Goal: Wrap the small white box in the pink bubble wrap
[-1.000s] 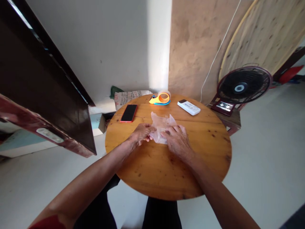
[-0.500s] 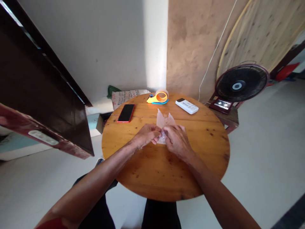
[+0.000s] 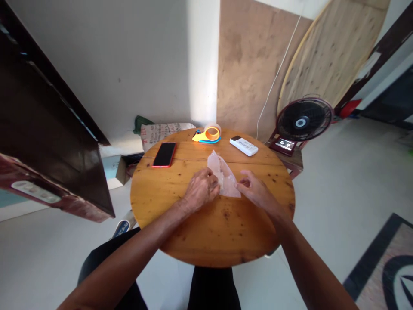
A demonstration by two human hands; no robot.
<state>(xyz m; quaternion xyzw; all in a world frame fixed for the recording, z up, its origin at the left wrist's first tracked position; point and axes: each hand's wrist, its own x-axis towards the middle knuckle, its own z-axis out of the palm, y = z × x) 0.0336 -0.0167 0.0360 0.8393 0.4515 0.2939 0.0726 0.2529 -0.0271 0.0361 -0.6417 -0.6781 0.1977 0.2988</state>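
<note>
One round wooden table (image 3: 226, 232), bearing five loose items. Item one: a single clear plastic bag (image 3: 223, 176), lying flat near the table's middle, between both hands. The left hand (image 3: 201, 191) rests palm down on the bag's left edge, fingers curled together and pressing the plastic to the wood. The right hand (image 3: 254, 191) sits at the bag's lower right corner, thumb and forefinger pinching that corner, the other fingers loosely bent. Item two: one phone with a red case (image 3: 164, 154), face up, well left of the bag. Item three: one orange and blue tape dispenser (image 3: 207, 134) at the far edge. Item four: one white remote control (image 3: 243, 146), right of the dispenser. Off the table: one standing fan (image 3: 303, 122) beyond the right rim
</note>
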